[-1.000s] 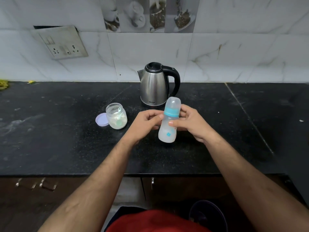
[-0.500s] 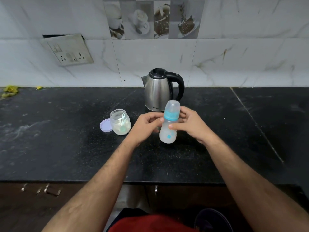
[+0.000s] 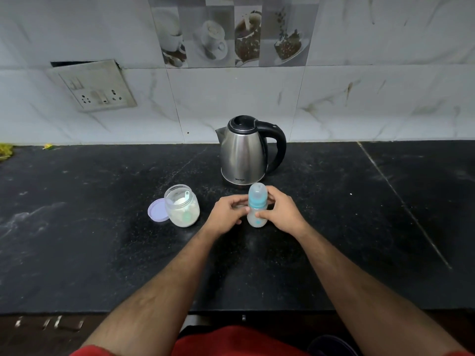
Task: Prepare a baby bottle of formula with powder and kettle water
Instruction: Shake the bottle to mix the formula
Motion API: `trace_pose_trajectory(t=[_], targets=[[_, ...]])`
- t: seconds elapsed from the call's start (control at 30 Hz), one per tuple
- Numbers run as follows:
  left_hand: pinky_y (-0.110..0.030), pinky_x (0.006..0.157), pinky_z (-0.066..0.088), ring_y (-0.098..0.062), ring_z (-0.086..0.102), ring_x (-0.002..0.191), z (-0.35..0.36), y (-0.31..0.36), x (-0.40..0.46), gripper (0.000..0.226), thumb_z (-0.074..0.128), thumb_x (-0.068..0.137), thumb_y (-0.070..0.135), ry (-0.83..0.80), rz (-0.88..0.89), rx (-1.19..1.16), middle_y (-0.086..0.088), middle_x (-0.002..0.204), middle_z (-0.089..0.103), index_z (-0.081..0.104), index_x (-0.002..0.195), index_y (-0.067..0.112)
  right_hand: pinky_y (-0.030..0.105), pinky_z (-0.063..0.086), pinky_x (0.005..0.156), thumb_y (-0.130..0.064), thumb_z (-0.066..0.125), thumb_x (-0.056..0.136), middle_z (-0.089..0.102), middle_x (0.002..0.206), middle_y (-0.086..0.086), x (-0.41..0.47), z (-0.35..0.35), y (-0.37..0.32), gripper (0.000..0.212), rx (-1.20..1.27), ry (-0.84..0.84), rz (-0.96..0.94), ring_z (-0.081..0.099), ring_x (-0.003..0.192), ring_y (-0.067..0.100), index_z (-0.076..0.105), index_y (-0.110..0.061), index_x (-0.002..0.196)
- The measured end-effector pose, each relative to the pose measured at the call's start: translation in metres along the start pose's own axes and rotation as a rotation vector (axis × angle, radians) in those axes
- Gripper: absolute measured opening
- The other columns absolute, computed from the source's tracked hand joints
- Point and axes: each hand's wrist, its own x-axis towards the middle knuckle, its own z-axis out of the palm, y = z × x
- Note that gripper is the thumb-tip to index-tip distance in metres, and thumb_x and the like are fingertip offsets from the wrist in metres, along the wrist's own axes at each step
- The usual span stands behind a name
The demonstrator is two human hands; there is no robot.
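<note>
A small baby bottle (image 3: 257, 206) with a clear cap and a teal ring stands upright on the black counter (image 3: 102, 240), milky liquid in its lower part. My right hand (image 3: 280, 214) grips its body from the right, thumb across the front. My left hand (image 3: 227, 213) holds it from the left with fingertips at the ring. Just behind stands a steel kettle (image 3: 244, 152) with a black handle. Left of my hands is an open jar of white powder (image 3: 182, 205) with a scoop inside, its lilac lid (image 3: 156, 209) leaning against it.
A tiled wall rises behind the counter, with a socket plate (image 3: 95, 86) at the upper left. Yellow scraps (image 3: 5, 150) lie at the far left edge. Cabinet fronts with metal handles (image 3: 51, 323) show below the counter's front edge.
The bottle has come down from being held above the counter to standing on it, both hands still round it. The camera has tilted up, showing more wall.
</note>
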Motion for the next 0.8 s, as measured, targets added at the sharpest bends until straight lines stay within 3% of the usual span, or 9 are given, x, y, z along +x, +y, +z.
trace_pose_trajectory(t=[0.27,0.67,0.8], targets=[[-0.035,0.083,0.059,-0.013,0.065,0.113,0.006,0.002,0.057,0.047,0.062,0.091,0.002,-0.011,-0.053,-0.018,0.005,0.127,0.068,0.06,0.135,0.02,0.031,0.05,0.094,-0.001,0.08,0.072,0.065,0.116,-0.005,0.05,-0.012,0.004,0.064,-0.079,0.037,0.053,0.061,0.107,0.011,0.057,-0.023,0.128],[-0.026,0.08,0.055,-0.015,0.058,0.123,0.003,0.009,0.086,0.05,0.06,0.093,0.001,-0.062,-0.098,0.001,0.004,0.136,0.061,0.055,0.139,0.019,0.04,0.05,0.099,0.002,0.078,0.072,0.065,0.12,0.001,0.09,-0.013,0.016,0.065,-0.134,0.044,0.149,0.061,0.111,0.018,0.055,-0.019,0.129],[-0.031,0.083,0.057,-0.015,0.059,0.122,0.002,0.008,0.087,0.05,0.06,0.093,0.0,-0.06,-0.094,0.005,0.005,0.137,0.061,0.055,0.139,0.019,0.042,0.052,0.098,0.002,0.077,0.072,0.066,0.119,0.002,0.093,-0.012,0.02,0.065,-0.136,0.046,0.149,0.062,0.11,0.019,0.055,-0.017,0.13]])
